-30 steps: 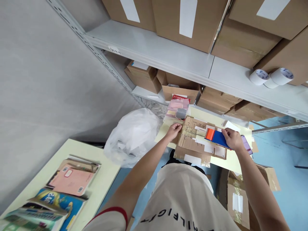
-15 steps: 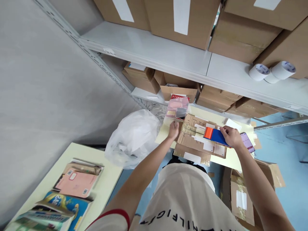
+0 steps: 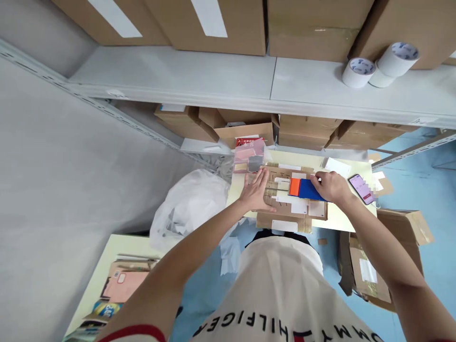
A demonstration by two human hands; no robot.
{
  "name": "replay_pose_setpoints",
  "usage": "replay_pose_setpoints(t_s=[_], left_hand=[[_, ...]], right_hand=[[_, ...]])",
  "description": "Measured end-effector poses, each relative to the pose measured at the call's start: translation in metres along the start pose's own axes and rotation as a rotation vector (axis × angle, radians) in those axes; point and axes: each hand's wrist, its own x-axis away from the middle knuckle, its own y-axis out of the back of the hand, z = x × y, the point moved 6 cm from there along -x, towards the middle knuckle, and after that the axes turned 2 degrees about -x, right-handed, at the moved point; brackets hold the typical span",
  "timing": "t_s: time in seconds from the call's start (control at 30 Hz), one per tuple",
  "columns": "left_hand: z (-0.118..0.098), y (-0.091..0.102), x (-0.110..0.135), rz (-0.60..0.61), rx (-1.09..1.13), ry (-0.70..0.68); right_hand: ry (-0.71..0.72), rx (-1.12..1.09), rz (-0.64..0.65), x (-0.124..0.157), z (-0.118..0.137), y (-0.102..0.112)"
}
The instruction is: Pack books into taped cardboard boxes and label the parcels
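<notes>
Where the view begins at its left, a pale table beside you bears a stack of books, a pink notebook among them. Next comes a clear plastic bag full of white scraps, standing near your worktable. On that worktable's far left corner lies a pink, see-through packet, with a red booklet just behind it.

Your left hand is spread wide, fingers apart, laid on the left end of a flat cardboard piece and holding nothing. The cardboard, patched with white labels and clear tape, lies in front of your body. Over its middle and right half is a blue object, its orange end pointing left.

Your right hand is closed around the object's right end. Behind that hand sits a white pack; to its right lies a phone with its screen lit. Above, white tape rolls stand on the shelf, and an open carton sits on the floor at your right.
</notes>
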Motion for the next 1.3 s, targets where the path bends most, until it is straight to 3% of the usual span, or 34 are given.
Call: replay_pose_setpoints(t_s=[0.1,0.2,0.33,0.43,0.53,0.6,0.83,0.97,1.17,1.3], left_hand=[[0.001,0.000,-0.001,0.014,-0.032,0.022],[0.001,-0.001,-0.002,0.031,-0.064,0.044],[0.003,-0.003,-0.003,0.045,-0.107,0.051],[0.005,-0.004,-0.003,0.038,-0.144,0.041],[-0.002,-0.006,-0.005,0.029,-0.162,0.048],[-0.020,-0.011,-0.009,0.044,-0.151,0.027],[-0.140,-0.032,-0.044,0.123,-0.066,-0.233],[-0.184,-0.029,-0.059,0.113,-0.087,-0.333],[-0.193,-0.030,-0.061,0.142,-0.117,-0.307],[-0.192,-0.034,-0.061,0.150,-0.131,-0.301]], right_hand=[[0.027,0.021,0.017,0.002,-0.025,0.002],[0.064,0.008,0.025,0.004,-0.074,-0.006],[0.048,-0.066,-0.001,0.002,-0.150,-0.033],[0.062,-0.169,-0.017,-0.002,-0.177,-0.064],[0.081,-0.257,-0.030,-0.009,-0.178,-0.087],[0.089,-0.292,-0.036,-0.013,-0.173,-0.095],[0.114,-0.361,-0.006,-0.026,-0.167,-0.104],[0.147,-0.419,0.035,-0.029,-0.165,-0.111],[0.232,-0.464,0.071,-0.020,-0.181,-0.115],[0.240,-0.301,0.154,-0.010,-0.204,-0.113]])
